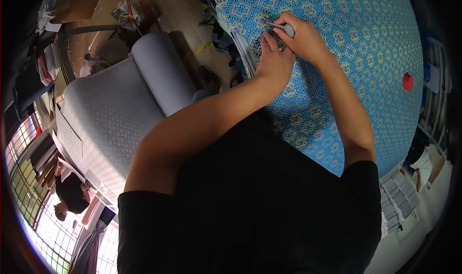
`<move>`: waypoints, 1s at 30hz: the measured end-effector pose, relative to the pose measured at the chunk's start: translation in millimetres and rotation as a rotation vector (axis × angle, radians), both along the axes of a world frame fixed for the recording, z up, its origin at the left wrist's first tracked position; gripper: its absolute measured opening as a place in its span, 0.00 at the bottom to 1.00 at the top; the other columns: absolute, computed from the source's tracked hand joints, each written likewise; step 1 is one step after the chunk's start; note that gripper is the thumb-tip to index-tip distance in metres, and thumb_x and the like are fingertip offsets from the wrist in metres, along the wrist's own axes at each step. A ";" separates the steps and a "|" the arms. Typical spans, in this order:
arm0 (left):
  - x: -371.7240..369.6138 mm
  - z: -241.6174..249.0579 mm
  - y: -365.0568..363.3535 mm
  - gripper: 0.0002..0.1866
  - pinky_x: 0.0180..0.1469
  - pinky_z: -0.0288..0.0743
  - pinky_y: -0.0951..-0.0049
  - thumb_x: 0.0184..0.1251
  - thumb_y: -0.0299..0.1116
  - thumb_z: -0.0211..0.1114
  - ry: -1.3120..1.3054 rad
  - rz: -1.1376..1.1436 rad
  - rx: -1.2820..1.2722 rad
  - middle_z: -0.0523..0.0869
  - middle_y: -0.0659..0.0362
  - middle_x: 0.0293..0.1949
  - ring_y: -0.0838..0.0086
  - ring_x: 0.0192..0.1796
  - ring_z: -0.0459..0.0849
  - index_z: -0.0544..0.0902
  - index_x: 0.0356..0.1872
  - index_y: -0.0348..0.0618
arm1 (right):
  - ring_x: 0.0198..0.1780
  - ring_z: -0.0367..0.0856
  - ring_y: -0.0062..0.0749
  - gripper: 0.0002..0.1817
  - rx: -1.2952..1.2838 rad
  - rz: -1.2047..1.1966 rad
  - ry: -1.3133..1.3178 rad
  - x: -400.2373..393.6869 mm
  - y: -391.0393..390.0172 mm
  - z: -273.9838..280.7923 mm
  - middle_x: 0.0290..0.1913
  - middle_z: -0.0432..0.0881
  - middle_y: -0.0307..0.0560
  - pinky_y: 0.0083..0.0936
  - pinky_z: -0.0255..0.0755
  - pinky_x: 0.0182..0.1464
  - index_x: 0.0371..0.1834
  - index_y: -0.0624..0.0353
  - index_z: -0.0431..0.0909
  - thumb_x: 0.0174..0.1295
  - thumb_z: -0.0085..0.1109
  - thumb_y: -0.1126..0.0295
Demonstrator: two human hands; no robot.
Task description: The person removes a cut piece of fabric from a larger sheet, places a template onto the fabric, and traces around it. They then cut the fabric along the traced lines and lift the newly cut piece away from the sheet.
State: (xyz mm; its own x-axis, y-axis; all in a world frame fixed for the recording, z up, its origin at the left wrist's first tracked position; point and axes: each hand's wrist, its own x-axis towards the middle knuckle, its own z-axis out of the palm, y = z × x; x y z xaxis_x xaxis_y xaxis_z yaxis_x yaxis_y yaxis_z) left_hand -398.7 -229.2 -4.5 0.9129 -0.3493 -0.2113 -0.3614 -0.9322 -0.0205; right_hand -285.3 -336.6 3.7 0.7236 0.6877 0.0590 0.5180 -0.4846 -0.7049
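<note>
On the big, blue, yellow-patterned cloth (363, 38), near its left edge, press softly with the left hand (275, 64), fingers a little apart, and with the pinching right hand (304, 39) steady the small shiny grey tool (289, 31).

Right hand (304, 39) gripping small grey-handled tool (289, 30) against blue patterned fabric (370, 47); left hand (275, 64) pressing fingertips on fabric just beside. Red object (408, 82) lying well apart, toward right edge. Grey roll (161, 67) lying beside grey patterned cloth (106, 105). Dark-topped person (72, 193) showing lower left.
</note>
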 end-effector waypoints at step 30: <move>0.4 -1.7 6.9 0.38 0.67 0.72 0.36 0.70 0.53 0.69 0.012 -0.065 -0.006 0.65 0.39 0.73 0.24 0.66 0.71 0.71 0.73 0.38 | 0.39 0.90 0.53 0.12 -0.181 0.008 -0.077 6.0 16.7 -3.2 0.37 0.89 0.55 0.42 0.83 0.36 0.48 0.56 0.78 0.67 0.69 0.65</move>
State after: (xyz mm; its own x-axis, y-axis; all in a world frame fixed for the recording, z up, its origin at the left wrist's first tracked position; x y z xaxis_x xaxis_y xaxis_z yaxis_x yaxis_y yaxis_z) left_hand -398.3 -222.3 -6.2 0.8859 -0.4086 -0.2197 -0.4210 -0.9070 -0.0109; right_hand -279.3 -319.9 0.6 0.7159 0.6981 -0.0109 0.5718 -0.5953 -0.5645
